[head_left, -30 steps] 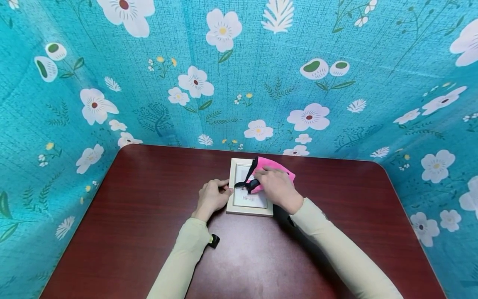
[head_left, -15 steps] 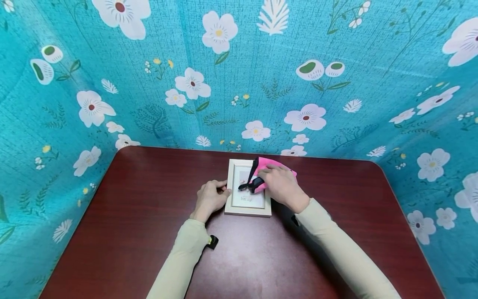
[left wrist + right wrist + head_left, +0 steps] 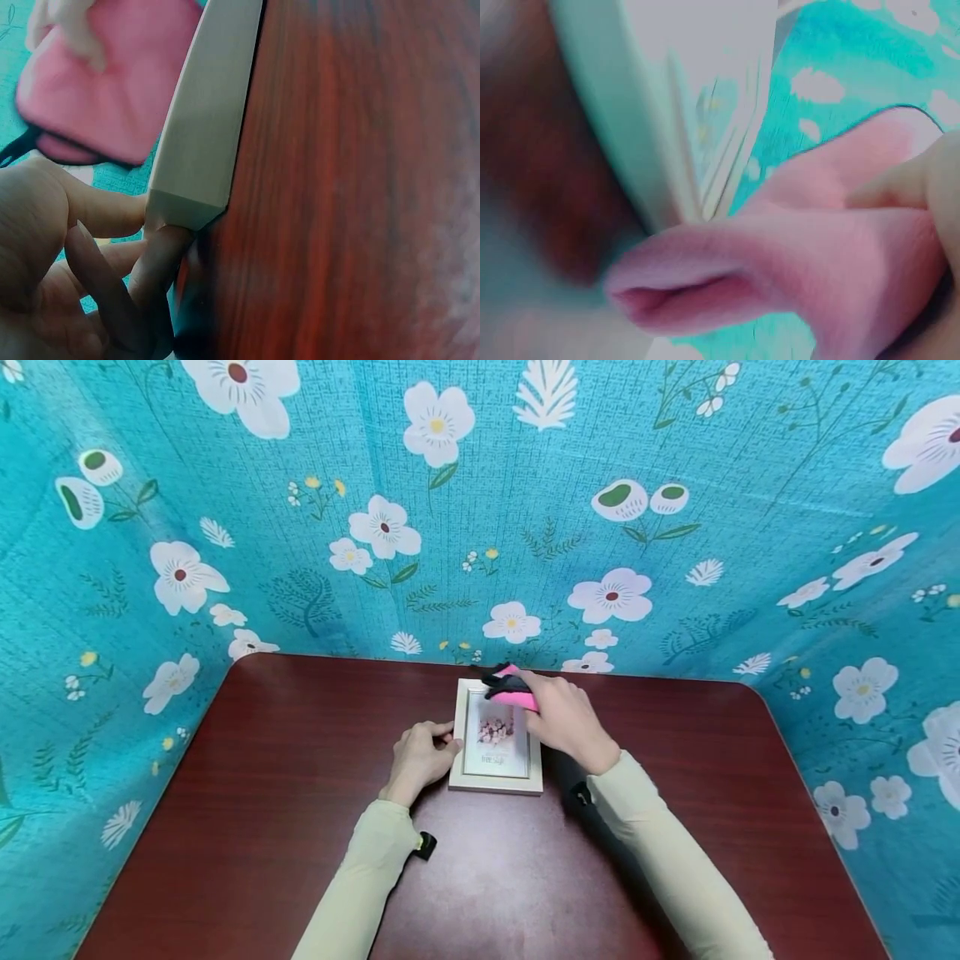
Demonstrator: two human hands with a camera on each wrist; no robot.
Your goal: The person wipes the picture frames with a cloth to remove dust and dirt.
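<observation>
A cream picture frame [image 3: 496,783] lies on the table, its blossom picture and lettering showing. My left hand [image 3: 422,753] holds it by the left edge; the left wrist view has the thumb and fingers at a corner of the pale frame [image 3: 199,120]. Over the upper right part, my right hand [image 3: 567,718] grips a pink cloth [image 3: 514,699] with black edging, bunched under the fingers. In the right wrist view the cloth [image 3: 832,262] is folded over beside the blurred frame edge [image 3: 615,97]. Whether it touches the glass there I cannot tell.
The dark red wooden table [image 3: 300,827] has rounded far corners. A turquoise flowered cloth backdrop [image 3: 450,568] hangs behind it and along both sides. Small black devices sit at both wrists.
My right hand has moved the cloth up to the frame's top edge and bunched it, uncovering the blossom picture. The left hand stays on the frame's left edge.
</observation>
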